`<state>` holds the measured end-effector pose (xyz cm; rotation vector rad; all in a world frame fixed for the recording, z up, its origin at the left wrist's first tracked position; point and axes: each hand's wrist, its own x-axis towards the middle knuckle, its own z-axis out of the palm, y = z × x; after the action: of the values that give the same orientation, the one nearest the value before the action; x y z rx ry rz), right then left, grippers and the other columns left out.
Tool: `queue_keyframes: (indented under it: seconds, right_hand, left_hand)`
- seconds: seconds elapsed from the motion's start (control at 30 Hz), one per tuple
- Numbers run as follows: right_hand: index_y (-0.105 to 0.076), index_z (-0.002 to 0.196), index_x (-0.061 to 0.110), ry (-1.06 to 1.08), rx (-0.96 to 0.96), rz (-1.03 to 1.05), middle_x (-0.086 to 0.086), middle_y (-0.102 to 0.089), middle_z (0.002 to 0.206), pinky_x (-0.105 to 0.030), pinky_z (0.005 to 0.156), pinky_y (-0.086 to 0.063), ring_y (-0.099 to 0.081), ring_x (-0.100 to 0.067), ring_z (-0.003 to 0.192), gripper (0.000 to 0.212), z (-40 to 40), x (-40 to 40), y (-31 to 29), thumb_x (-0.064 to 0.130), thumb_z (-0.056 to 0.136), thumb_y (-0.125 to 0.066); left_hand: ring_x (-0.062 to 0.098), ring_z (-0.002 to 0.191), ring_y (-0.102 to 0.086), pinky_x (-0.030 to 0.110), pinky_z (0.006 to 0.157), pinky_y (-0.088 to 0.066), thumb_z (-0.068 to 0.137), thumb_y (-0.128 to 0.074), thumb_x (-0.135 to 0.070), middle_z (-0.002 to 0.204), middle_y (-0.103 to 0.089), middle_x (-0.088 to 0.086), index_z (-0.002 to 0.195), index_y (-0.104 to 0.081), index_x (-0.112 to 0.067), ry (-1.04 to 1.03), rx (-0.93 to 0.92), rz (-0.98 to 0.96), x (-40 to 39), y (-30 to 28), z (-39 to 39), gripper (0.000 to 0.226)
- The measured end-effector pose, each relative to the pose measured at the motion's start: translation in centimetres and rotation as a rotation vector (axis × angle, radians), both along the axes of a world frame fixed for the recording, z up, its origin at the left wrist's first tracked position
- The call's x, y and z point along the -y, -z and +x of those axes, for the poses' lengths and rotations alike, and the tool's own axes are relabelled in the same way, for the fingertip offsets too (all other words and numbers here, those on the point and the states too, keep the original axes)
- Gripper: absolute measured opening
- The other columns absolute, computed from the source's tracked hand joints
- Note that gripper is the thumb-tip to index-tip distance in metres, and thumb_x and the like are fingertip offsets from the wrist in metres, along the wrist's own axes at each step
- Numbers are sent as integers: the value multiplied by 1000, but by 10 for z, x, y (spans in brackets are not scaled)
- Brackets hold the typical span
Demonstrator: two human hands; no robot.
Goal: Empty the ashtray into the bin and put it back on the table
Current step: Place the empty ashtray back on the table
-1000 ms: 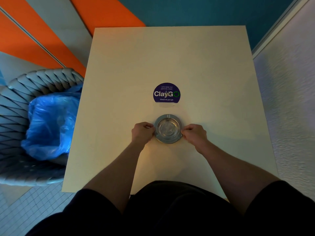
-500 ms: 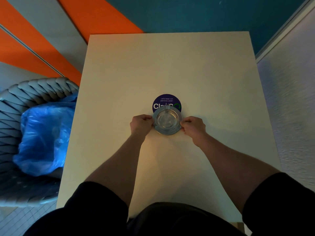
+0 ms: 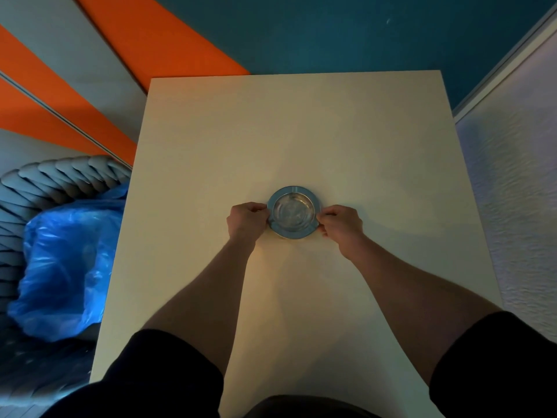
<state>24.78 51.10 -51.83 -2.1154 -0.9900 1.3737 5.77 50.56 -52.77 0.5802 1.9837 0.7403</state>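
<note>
Both hands' grip holds ashtray (image 3: 293, 211), bowl bare.

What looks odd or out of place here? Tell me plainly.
Nothing stands out. The ashtray sits level on the table, held at its rim by the left hand and right hand; no spill shows.

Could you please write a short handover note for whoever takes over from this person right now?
Left hand: gripping the left edge of the ashtray.
Right hand: gripping its right edge.
Ashtray: upright near the middle of the table; I cannot tell whether it rests on it. The bowl looks empty.
Bin: blue liner, on the floor beside the table's left edge.
Done: emptying, judging by the bowl.
Left: settle the ashtray and let go.
</note>
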Motion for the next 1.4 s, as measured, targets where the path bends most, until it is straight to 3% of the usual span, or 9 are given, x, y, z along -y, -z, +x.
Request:
queue_keyframes:
  seconds: [0.2, 0.37, 0.5, 0.63, 0.8, 0.97, 1.17, 1.4]
  right_hand:
    - [-70, 72, 24, 1, -16, -8, -2, -71, 68, -35, 69, -62, -68, -10, 57, 11, 1, -1, 1, 18, 82, -73]
    - [-67, 68, 27, 13, -38, -27, -1, -72, 64, -41, 77, -62, -72, -20, 66, 16, 2, -1, 0, 20, 83, -70]
    - [-66, 68, 27, 16, -41, -21, -3, -72, 66, -44, 80, -61, -74, -26, 74, 17, 1, -1, -1, 20, 83, -68]
    - [-65, 69, 27, 20, -38, -17, -3, -72, 69, -44, 79, -61, -74, -27, 76, 18, 0, -1, -2, 18, 84, -68]
    - [-71, 83, 21, 32, -46, -9, 1, -71, 69, -39, 75, -62, -70, -17, 64, 5, 1, -1, 1, 17, 85, -69]
    - [-66, 75, 28, 26, -34, -1, 2, -70, 70, -35, 70, -62, -69, -13, 61, 15, 1, 0, 2, 18, 85, -70]
    - [-72, 90, 21, 32, -30, -7, -2, -72, 75, -31, 64, -60, -69, -13, 60, 6, 0, -2, 2, 18, 85, -70]
    - [-70, 79, 25, 42, -34, -2, 0, -72, 72, -34, 67, -61, -69, -12, 58, 10, -1, -2, 5, 17, 85, -69]
  left_hand:
    - [29, 79, -71, 43, 80, -61, 76, -75, -15, 85, -76, 7, 83, -78, -24, -13, 12, 1, -2, -3, 1, 12]
    - [24, 65, -69, 40, 69, -63, 74, -69, -17, 74, -75, 3, 68, -73, -29, -32, 11, -5, 0, -8, 2, 14]
    - [19, 53, -62, 34, 63, -60, 75, -70, -13, 68, -73, 3, 74, -77, -24, -37, 14, 5, 0, -8, 2, 13]
    - [18, 55, -63, 31, 62, -59, 79, -71, -9, 73, -73, 4, 89, -78, -17, -24, 19, 1, 1, -7, 2, 15]
    - [20, 60, -65, 32, 64, -61, 78, -71, -9, 78, -74, 4, 87, -77, -19, -31, 15, 3, 1, -5, 2, 15]
    - [21, 58, -63, 34, 65, -60, 78, -71, -8, 76, -74, 6, 85, -77, -20, -27, 11, -2, 1, -4, 2, 14]
    - [19, 58, -64, 33, 64, -61, 77, -72, -9, 74, -74, 5, 84, -78, -18, -43, 17, -3, 1, -3, 2, 13]
    - [21, 63, -65, 32, 65, -60, 78, -71, -9, 81, -75, 7, 89, -78, -17, -41, 17, 1, 2, 0, 1, 15]
